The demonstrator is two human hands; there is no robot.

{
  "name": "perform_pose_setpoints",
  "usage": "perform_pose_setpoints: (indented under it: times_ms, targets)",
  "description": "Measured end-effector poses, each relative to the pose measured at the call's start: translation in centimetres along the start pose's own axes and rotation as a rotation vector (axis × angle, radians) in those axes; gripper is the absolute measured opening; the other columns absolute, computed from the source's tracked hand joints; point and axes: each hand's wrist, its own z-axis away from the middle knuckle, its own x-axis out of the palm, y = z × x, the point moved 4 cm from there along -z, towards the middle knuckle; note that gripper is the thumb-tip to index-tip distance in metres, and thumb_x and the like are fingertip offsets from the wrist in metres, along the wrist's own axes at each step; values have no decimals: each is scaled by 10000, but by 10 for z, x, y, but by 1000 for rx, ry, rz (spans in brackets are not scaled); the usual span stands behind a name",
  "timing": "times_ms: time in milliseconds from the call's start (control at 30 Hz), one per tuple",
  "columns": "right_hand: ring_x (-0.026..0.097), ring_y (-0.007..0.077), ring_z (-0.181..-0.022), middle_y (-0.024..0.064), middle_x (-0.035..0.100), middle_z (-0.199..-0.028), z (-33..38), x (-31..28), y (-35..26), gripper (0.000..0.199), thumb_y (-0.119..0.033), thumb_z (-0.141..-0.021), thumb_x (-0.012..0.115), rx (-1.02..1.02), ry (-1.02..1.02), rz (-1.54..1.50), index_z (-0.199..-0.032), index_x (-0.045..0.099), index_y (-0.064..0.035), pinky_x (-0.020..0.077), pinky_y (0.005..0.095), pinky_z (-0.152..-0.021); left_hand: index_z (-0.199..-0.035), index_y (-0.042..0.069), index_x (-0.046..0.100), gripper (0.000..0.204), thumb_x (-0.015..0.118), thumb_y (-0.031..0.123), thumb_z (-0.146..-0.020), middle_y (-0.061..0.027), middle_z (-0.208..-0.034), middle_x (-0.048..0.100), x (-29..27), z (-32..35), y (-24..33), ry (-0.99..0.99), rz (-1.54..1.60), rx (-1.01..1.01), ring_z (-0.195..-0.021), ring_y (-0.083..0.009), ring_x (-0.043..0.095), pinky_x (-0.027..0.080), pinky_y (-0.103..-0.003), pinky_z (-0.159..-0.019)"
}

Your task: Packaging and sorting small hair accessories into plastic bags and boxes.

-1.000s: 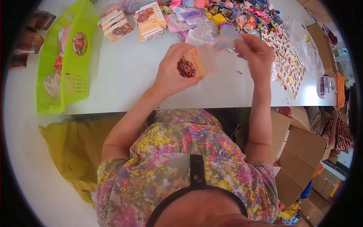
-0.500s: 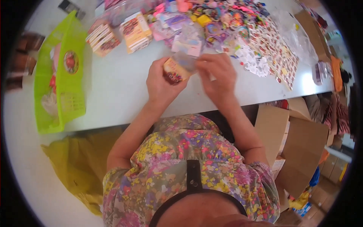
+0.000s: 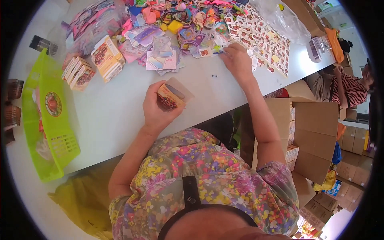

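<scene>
My left hand (image 3: 157,110) holds a small printed paper box (image 3: 171,96) with its flap up, just above the white table (image 3: 116,116). My right hand (image 3: 237,61) reaches out to the far side of the table. Its fingers rest on the edge of a heap of small colourful trinkets and cards (image 3: 192,28). Whether it has hold of one I cannot tell.
A green plastic basket (image 3: 46,120) lies at the left. Stacks of small printed boxes (image 3: 106,58) sit beyond my left hand. Sticker sheets (image 3: 264,38) and a clear bag (image 3: 280,18) lie at the far right. Cardboard cartons (image 3: 316,132) stand beside the table, where another person (image 3: 348,86) sits.
My right hand left the box and reached out to the trinket heap. My left hand stayed on the box and drew nearer to my body.
</scene>
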Motion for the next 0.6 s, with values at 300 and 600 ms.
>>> perform_pose_setpoints:
  times_ms: [300,600]
  targets:
    - [542,51,-648,-6,659,-735,-4,0,41,67,-86,-860,695,537,-19,-962,-849,727,-29,398,193,-569,-1267,0,427,770,842,10,-618,-85,-1121,523,-2,-1,10,-19,88,-21,-1027,-164,563,503,-303,-873]
    - [597,109,-688,85,671,-785,-3,-10,28,139,-80,-882,659,763,-91,-1477,-973,668,25,422,230,-576,-1271,11,420,766,855,113,-648,-103,-1077,558,7,-14,7,-71,-172,-66,-998,-191,589,501,-319,-869]
